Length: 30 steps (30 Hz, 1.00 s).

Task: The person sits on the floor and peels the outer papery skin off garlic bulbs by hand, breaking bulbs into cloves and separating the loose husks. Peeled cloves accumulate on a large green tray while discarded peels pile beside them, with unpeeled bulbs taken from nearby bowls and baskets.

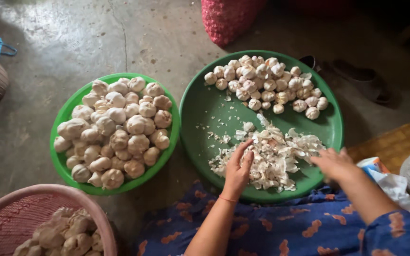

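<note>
Garlic skins (276, 159) lie heaped in the near half of the big green tray (205, 114), and that is where both hands work. I see my left hand (238, 167) flat on the near-left edge of the heap, fingers together and slightly curled over the flakes, pressing rather than gripping; nothing is pinched between them that I can make out. My right hand (334, 163) sits at the heap's right edge, blurred, so I cannot tell whether its fingers are wide or closed around anything. With one hand on each flank, the heap looks bracketed, as if I keep the loose skins gathered in one place instead of letting them drift across the tray.

Nearest to me is my blue patterned cloth (281, 227) over the lap, with the tray's rim resting against it, which I judge keeps the work within easy reach. At lower left a pink basket (5, 208) holds more whole bulbs. At right, a white crumpled bag (395, 187) lies just beside my right arm.

Farther out, the peeled-looking small bulbs (266, 83) sit bunched at the tray's far side, well apart from the skins, so clean and waste stay separate. Left of that tray, touching it, a smaller green bowl (62, 118) is piled with larger unpeeled bulbs (117, 128). Beyond, on the concrete floor (72, 38), stands a red mesh sack (226, 19).
</note>
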### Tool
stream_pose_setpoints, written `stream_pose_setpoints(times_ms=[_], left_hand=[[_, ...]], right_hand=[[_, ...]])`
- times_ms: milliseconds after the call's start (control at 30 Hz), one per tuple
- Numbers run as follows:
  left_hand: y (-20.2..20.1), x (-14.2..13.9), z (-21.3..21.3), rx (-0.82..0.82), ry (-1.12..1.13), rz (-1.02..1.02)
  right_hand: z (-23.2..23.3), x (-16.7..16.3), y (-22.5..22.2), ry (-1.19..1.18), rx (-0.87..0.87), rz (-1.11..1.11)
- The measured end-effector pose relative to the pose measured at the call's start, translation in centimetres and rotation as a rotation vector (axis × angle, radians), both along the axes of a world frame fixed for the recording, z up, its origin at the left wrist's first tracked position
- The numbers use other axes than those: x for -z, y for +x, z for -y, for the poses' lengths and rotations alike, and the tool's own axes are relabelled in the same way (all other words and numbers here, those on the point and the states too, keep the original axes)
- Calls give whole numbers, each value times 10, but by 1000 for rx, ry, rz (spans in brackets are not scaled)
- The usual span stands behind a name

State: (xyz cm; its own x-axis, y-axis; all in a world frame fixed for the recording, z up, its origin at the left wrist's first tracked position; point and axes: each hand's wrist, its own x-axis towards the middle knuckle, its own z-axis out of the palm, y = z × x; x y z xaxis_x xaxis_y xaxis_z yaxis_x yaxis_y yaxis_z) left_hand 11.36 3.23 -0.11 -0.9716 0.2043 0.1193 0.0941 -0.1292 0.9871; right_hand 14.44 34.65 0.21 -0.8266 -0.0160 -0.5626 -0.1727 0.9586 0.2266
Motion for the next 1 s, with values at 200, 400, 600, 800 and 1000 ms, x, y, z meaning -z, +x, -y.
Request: stream_pose_setpoints(times_ms=[200, 400, 600, 800, 1000], left_hand=[[-1, 8, -5, 39, 68, -18], [-2, 15, -4, -7, -49, -58], [-3, 17, -4, -28, -97, -46], [-2, 22, -9, 41, 55, 2], [3, 35, -11, 33, 37, 3]], right_hand=[[-11, 21, 24, -323, -185, -117], [46, 46, 34, -434, -345, -80], [43, 5, 40, -363, -113, -102], [65, 16, 46, -331, -246, 32], [136, 37, 41, -348, -272, 123]])
